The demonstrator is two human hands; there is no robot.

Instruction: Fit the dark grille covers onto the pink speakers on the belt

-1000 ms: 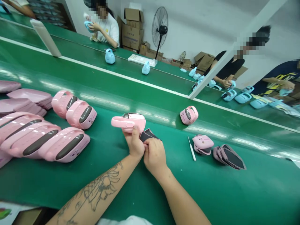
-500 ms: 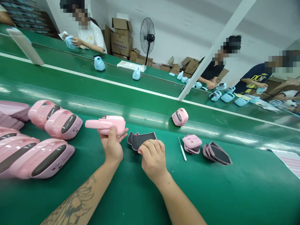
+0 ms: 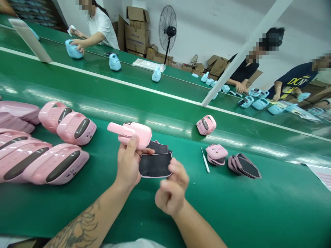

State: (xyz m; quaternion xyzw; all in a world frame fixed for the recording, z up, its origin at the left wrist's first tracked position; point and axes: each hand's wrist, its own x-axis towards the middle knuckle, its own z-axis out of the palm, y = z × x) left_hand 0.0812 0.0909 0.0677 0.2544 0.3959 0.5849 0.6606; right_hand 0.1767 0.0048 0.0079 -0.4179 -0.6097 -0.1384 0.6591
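Note:
My left hand (image 3: 129, 163) is closed around a pink plastic housing (image 3: 141, 134) with a handle sticking out to the left. Right beside it, a curved dark panel with a pink rim (image 3: 155, 166) is raised off the bench, its left edge against my left hand. Slightly blurred, my right hand (image 3: 174, 187) has its fingertips on the panel's right edge, while the thumb sits lower and apart. More dark panels (image 3: 160, 148) show partly behind the raised one.
Pink housings (image 3: 59, 165) crowd the left side. Rightward lie a white-handled screwdriver (image 3: 205, 160), stacked pink covers (image 3: 217, 153) and dark panels (image 3: 245, 167). One pink housing (image 3: 206, 125) stands farther back. Co-workers handle blue housings (image 3: 73, 50) across the green bench (image 3: 232, 213).
The dark panel has come up off the bench toward me, beside my left hand. My right thumb has moved away from its edge. The pink housing is tilted more and turned slightly.

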